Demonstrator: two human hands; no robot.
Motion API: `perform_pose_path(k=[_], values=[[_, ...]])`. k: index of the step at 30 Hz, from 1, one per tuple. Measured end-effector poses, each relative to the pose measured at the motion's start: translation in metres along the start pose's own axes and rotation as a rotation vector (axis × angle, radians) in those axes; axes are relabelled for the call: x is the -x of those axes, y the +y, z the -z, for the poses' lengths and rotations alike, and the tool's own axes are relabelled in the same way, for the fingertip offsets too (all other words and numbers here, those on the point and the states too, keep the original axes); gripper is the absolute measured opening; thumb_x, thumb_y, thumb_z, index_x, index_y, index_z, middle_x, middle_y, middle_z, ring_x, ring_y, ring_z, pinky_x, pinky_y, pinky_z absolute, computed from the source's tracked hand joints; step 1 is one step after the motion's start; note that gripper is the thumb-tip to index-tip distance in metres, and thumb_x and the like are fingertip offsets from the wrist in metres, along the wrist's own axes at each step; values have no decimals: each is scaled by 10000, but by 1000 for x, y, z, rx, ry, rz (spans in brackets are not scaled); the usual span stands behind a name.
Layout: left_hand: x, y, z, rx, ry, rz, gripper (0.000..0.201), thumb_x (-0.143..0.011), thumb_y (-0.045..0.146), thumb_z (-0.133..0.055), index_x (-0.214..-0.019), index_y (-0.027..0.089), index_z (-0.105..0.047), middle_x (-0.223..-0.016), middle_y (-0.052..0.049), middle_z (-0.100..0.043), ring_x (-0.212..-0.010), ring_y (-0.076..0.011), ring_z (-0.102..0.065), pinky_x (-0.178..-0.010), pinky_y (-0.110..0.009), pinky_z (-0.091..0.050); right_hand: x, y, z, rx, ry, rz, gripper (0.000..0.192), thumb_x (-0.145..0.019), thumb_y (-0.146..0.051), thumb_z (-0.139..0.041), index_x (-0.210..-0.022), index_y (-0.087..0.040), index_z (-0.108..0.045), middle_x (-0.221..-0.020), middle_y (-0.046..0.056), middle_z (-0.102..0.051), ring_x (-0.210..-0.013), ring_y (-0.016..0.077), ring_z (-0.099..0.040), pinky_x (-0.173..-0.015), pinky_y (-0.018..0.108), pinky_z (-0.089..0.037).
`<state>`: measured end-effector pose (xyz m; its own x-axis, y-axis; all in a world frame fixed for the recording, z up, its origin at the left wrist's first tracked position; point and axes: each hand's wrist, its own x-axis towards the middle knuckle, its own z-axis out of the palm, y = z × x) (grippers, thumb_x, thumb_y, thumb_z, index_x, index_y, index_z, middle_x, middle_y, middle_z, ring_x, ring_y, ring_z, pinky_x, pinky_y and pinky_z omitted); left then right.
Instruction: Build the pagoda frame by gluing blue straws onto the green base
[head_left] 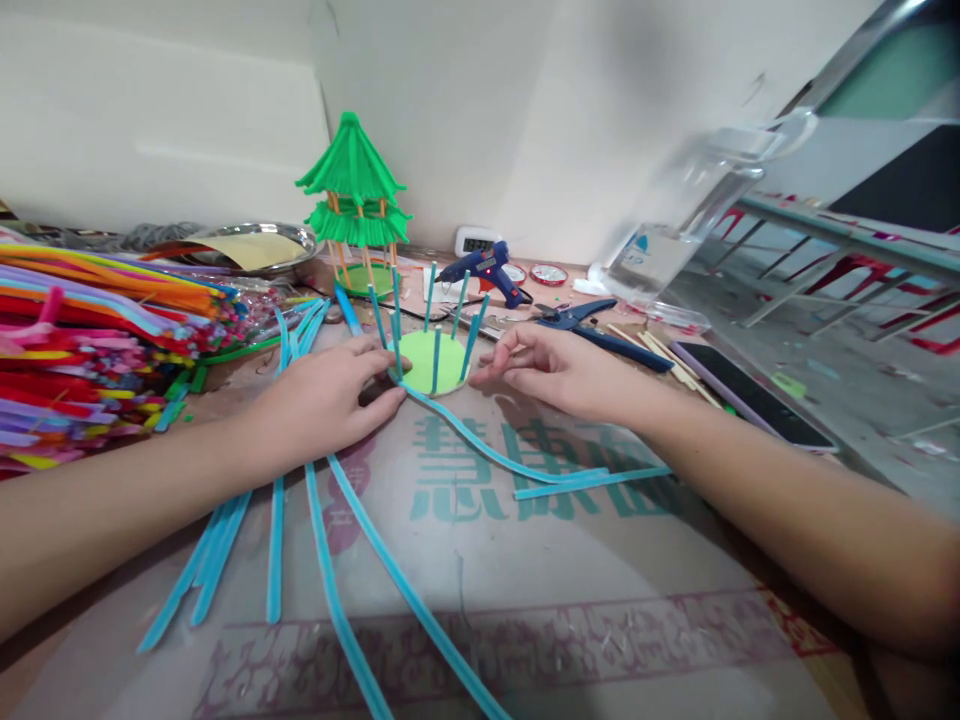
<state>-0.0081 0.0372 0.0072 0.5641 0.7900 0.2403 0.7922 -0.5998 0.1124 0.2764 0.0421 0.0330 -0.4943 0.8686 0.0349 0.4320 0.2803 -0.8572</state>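
A round light-green disc (425,362) lies on the table with several blue upright sticks (436,360) around its edge. My left hand (330,395) is at the disc's left edge, its thumb and fingers closed on the end of a light-blue pipe cleaner (480,442). From there, the strip curves away to the right across the table. Beside the disc's right edge is my right hand (562,372), its fingers loosely curled and apart, with nothing visible in them. More light-blue pipe cleaners (276,540) lie under and in front of my left forearm.
A green two-tiered pavilion model (356,200) stands behind the disc. Nearby are a blue glue gun (491,270), blue-handled pliers (592,325) and a phone (750,390). Bundles of coloured pipe cleaners (97,350) fill the left side. A clear plastic container (675,230) stands back right.
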Motion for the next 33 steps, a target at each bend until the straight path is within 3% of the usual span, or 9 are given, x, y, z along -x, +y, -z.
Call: perform_pose_path(k=[3, 8, 11, 15, 18, 23, 26, 33], values=[[-1, -2, -1, 20, 35, -17, 358, -946, 398, -443, -1043, 164, -696, -1072, -127, -695, -997, -290, -681, -828, -386, -532, -1, -6, 20, 145, 122, 18, 109, -852, -137, -602, -913, -223, -574, -1020, 63, -777, -1021, 207, -733, -930, 400, -577], [-2, -4, -3, 7, 22, -54, 271, -953, 339, -431, -872, 200, -651, -887, -69, -724, -796, -228, -677, -715, -335, -507, -5, 0, 61, 338, 341, -10, 67, -859, -225, -648, -917, -223, -615, -1002, 64, -764, -943, 222, -730, -856, 395, -602], [-2, -4, -4, -4, 28, -51, 255, -953, 325, -423, -822, 209, -609, -848, -59, -717, -731, -218, -666, -649, -330, -473, -15, 10, 72, 473, 436, -24, 148, -871, -245, -652, -1011, -199, -644, -1039, 87, -761, -938, 227, -727, -865, 403, -598], [-3, -3, -5, -8, 23, -43, 249, -952, 330, -419, -800, 217, -581, -795, -49, -696, -738, -229, -672, -649, -335, -454, -48, 21, 77, 651, 431, -107, 423, -876, -281, -681, -1275, -149, -634, -1240, 146, -722, -1130, 274, -691, -997, 436, -538], [-3, -2, -4, 7, 21, -39, 242, -947, 329, -419, -801, 217, -578, -799, -49, -701, -741, -234, -673, -649, -337, -445, -82, 29, 80, 654, 383, -204, 520, -835, -314, -748, -1310, -131, -639, -1296, 163, -701, -1169, 293, -677, -1018, 405, -516], [-3, 0, -1, -3, 17, -42, 228, -943, 313, -423, -795, 215, -564, -794, -54, -699, -729, -233, -668, -655, -338, -437, -120, 40, 75, 570, 309, -256, 391, -793, -412, -796, -1086, -162, -730, -1055, 107, -777, -859, 234, -729, -799, 334, -569], [-3, 1, -1, -9, 14, -38, 219, -941, 304, -424, -795, 215, -561, -806, -53, -699, -738, -226, -667, -658, -332, -433, -129, 43, 63, 525, 337, -299, 324, -822, -413, -760, -1006, -149, -724, -897, 107, -770, -696, 212, -700, -657, 324, -562], [-4, 1, -2, -19, 4, -22, 220, -941, 306, -420, -795, 212, -554, -795, -52, -680, -701, -217, -638, -634, -324, -404, -130, 42, 53, 485, 371, -283, 152, -804, -284, -745, -838, -145, -697, -733, 75, -731, -657, 201, -689, -617, 279, -547]])
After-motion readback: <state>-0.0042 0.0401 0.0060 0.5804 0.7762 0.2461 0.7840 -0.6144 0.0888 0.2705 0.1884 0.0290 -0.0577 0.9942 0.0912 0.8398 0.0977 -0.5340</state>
